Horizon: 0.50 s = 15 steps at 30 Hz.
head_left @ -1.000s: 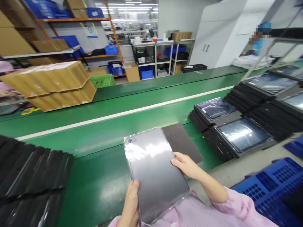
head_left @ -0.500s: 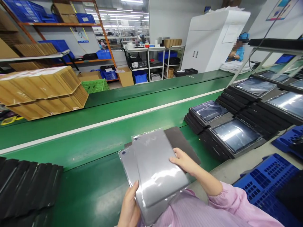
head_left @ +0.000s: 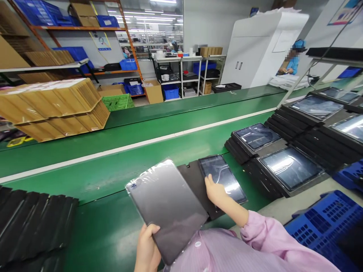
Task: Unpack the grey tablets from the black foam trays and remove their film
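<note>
My left hand grips the lower left edge of a grey tablet in clear plastic film, thumb on top. The tablet's back and camera face up. To its right, an opened black case lies on the green work surface, partly under the held tablet. A second tablet, dark screen up, lies over the case's right part. My right hand is closed at this tablet's left edge, its fingertips against the edge; the thumb is hidden.
Black cases are stacked at the left. On the right stand stacks of black cases topped with tablets, beside a blue crate. Cardboard dividers sit across the green conveyor. A person is far right.
The two overlapping tablets have been separated. My right hand has brought one to the right, screen up, onto the case. My left hand keeps the other, which has shifted left.
</note>
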Available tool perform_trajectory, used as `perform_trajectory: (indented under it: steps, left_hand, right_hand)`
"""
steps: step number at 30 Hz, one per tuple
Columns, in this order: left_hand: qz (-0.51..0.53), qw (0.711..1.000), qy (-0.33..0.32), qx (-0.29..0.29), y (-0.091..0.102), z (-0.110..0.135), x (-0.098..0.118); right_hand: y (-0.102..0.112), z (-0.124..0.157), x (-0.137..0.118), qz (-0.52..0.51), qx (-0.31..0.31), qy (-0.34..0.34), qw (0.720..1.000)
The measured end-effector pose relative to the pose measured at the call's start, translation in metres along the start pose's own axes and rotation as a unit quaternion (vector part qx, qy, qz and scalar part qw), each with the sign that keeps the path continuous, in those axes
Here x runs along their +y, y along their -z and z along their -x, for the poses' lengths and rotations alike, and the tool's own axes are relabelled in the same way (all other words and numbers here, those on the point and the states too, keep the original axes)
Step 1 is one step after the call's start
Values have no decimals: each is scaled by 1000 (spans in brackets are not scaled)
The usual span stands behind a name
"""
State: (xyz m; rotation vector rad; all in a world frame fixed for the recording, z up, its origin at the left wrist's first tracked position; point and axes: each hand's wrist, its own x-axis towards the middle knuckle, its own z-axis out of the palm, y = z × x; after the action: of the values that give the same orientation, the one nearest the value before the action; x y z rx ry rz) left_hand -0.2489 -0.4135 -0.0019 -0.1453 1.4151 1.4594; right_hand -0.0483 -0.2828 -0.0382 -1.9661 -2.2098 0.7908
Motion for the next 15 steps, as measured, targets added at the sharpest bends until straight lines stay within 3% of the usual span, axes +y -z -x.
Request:
perform_trajectory:
  steps: [3,6,9,12,15]
  left_hand:
    - [-2,1000,5,-11,-9,5,-3]
    - [-4,999,-3,-38,-18,11,-2]
    - [-14,997,-10,-70,-28,18,1]
    - [-17,996,-22,-89,-40,26,2]
    - [-9,992,-51,-112,-54,28,-1]
  right_hand:
    - [-4,1,-2,-62,-47,52,996]
    - [24,7,-2,-164,-70,124,976]
    - [57,12,-5,-216,-24,209,953]
    - [77,16,-13,-140,38,245,959]
    - [73,33,-36,-33,118,308,943]
